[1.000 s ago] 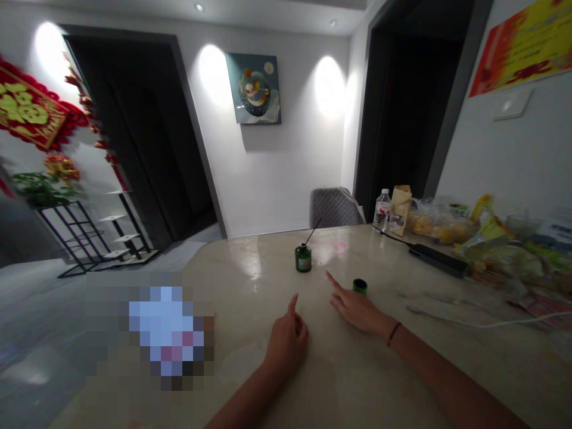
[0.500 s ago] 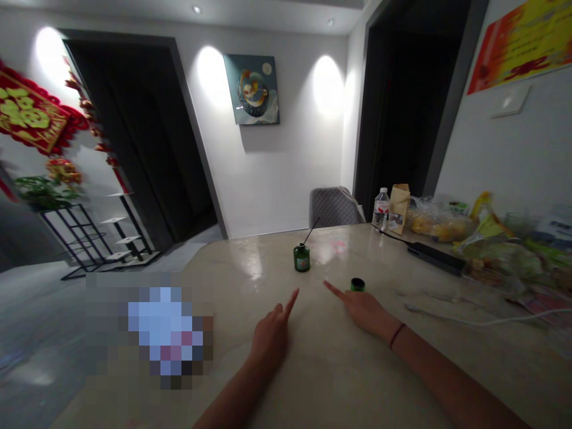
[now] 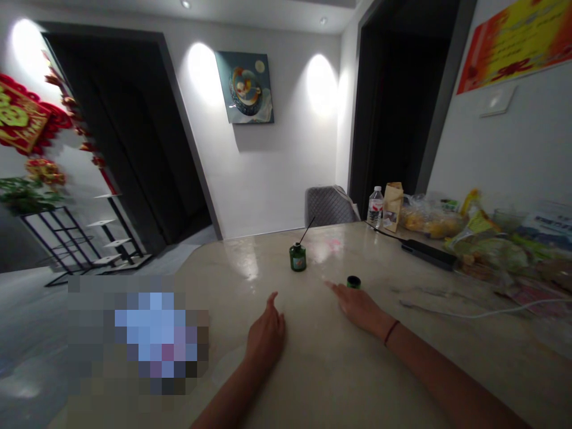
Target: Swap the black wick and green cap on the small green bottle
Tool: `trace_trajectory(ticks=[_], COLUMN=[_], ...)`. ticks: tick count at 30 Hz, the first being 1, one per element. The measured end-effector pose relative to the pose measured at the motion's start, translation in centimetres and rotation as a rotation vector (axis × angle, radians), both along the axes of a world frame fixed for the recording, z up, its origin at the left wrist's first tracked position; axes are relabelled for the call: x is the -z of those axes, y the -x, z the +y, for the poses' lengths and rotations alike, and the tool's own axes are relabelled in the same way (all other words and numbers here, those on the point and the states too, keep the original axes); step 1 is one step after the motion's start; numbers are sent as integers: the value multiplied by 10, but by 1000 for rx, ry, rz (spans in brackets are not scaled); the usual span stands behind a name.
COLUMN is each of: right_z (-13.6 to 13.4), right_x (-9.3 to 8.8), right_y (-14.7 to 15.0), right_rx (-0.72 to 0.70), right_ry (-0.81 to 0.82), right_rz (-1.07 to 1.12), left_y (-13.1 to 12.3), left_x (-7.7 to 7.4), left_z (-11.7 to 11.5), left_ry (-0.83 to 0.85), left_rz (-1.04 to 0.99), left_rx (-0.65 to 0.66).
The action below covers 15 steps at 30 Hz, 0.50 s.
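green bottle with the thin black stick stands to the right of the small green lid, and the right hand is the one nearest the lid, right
No: the head view shows the green bottle to the left of the small green lid, not to its right. The rest holds: the thin black stick is in the bottle, and the right hand is nearest the lid.

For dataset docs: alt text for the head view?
A person's left hand and right hand are low over a pale polished tabletop, near a green bottle with a thin black stick in it and a small dark green cap. Plastic bags of food crowd the table's far right.
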State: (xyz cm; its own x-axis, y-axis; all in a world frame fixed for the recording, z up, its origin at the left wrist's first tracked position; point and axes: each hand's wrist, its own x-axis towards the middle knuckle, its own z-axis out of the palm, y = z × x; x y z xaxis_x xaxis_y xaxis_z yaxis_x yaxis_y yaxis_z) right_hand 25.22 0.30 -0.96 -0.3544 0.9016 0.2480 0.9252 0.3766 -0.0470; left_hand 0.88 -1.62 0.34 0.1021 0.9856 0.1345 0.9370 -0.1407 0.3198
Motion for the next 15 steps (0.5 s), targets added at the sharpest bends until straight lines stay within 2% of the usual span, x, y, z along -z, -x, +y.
trace_trajectory(ticks=[4,9,15], right_z=[1,5,34], right_x=[-3,-7,-24], right_y=[4,7,25], right_rx=[37,-56,-60], right_ry=[2,56,16], right_rz=[24,13,128], left_y=[1,3,4], left_x=[0,1,-2], left_z=[2,3,2], left_ry=[-30,-5,4], left_rz=[10,86,66], left_rx=[-48,67,83])
